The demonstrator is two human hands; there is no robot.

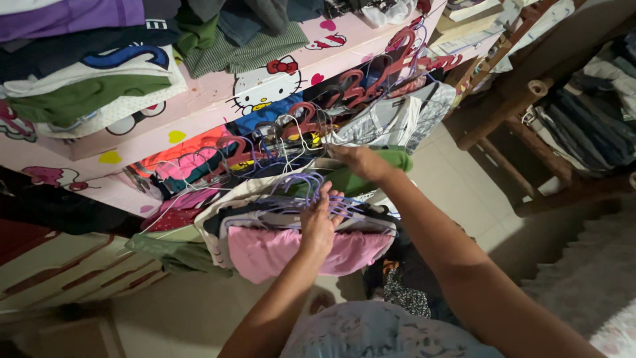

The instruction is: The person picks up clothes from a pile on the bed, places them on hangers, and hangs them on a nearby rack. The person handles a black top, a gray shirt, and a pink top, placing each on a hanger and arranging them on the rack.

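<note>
My left hand [318, 222] grips a bunch of pale lilac wire hangers [291, 199] that carry several garments, a pink one [278, 255] lowest. My right hand [358, 161] reaches further in and closes on a green garment [391, 162] hanging at the wardrobe rail. More clothes on red and white hangers [331, 99] crowd the rail behind, among them a grey-white shirt [397, 119]. Both forearms stretch up from the bottom of the view.
A pink wardrobe [218, 99] with cartoon cat stickers holds folded clothes [86, 73] on its upper shelf. A wooden chair [523, 106] draped with dark clothes stands at right. Tiled floor [457, 192] lies below, and a pale rug [589, 278] at lower right.
</note>
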